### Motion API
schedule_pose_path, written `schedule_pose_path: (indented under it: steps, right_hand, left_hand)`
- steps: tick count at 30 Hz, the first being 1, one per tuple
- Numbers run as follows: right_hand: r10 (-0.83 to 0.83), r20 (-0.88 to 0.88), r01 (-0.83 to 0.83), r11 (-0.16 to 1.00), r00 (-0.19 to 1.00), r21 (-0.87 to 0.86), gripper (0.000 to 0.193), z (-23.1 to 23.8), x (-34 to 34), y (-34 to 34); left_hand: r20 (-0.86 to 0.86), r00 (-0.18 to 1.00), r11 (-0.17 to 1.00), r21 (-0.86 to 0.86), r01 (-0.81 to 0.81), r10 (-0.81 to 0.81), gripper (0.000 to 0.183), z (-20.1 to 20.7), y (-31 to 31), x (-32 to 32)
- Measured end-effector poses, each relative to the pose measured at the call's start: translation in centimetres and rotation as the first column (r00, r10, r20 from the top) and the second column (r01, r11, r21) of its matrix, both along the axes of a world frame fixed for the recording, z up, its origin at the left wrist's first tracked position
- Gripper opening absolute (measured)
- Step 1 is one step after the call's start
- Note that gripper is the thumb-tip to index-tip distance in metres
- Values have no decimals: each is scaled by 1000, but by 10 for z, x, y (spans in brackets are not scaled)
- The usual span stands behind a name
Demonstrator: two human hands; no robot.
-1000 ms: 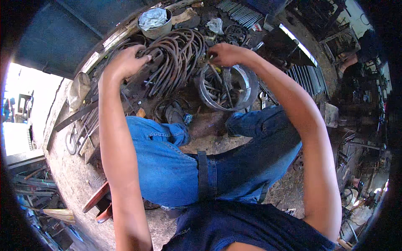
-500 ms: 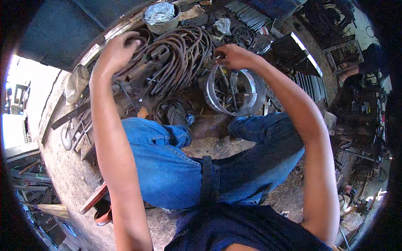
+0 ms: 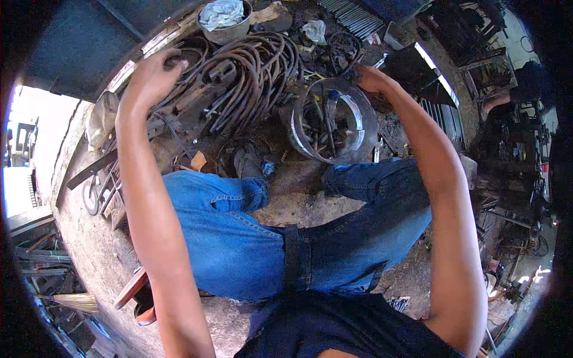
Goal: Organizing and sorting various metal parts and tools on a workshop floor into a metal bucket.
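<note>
My left hand (image 3: 154,79) is raised at the upper left, beside a heap of brown, curved rods or hoses (image 3: 259,68). Its fingers curl with a gap to the thumb, and I see nothing held between them. My right hand (image 3: 375,80) reaches to the upper right rim of a wide metal hoop (image 3: 296,132) on the floor. Its fingertips fade into the dark clutter, so what they touch cannot be made out. Several short dark bars (image 3: 330,122) lie inside the hoop.
A metal pot (image 3: 230,34) holding a crumpled pale plastic bag (image 3: 221,13) stands behind the heap. Bundled straight rods (image 3: 352,21) lie at the back. A dark flat bar (image 3: 91,169) juts out at left, and a broom head (image 3: 74,300) lies lower left.
My right hand has moved right, from above the hoop's upper edge to its upper right side. The left hand has shifted slightly left, its fingers curling in more.
</note>
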State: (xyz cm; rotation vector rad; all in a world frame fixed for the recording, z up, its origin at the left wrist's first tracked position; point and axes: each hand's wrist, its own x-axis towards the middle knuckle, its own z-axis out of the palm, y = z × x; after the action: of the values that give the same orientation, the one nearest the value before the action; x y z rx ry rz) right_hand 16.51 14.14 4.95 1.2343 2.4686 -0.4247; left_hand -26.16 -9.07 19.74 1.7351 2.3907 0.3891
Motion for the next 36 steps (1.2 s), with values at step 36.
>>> schedule_pose_path:
  steps: [36]
  right_hand:
    - [642, -277, -656, 753, 715, 53, 21, -117, 82, -39]
  left_hand:
    - [150, 989, 902, -428, 62, 3, 29, -153, 14, 195]
